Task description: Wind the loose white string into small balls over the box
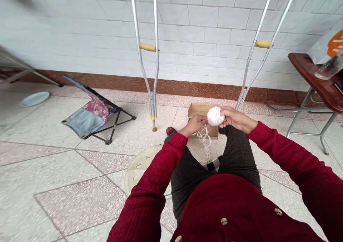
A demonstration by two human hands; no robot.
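Observation:
A ball of white yarn (215,116) is held up in front of my knees. My right hand (234,118) grips it from the right side, fingers curled around its edge. On the ball's left, my left hand (197,124) is closed in a pinch close against it, and strands of loose yarn (205,138) hang below that hand. What exactly sits between the left fingertips is too small to see, but it appears to be the yarn strand. Behind and below both hands an open cardboard box (199,109) rests on the floor, partly hidden by them.
Two metal crutches with yellow grips, a left one (147,47) and a right one (263,44), lean on the tiled wall. A folding chair (92,117) stands left, a pale plastic stool (136,170) beside my leg. Right is a brown table (308,70); far left lies a plate (34,99).

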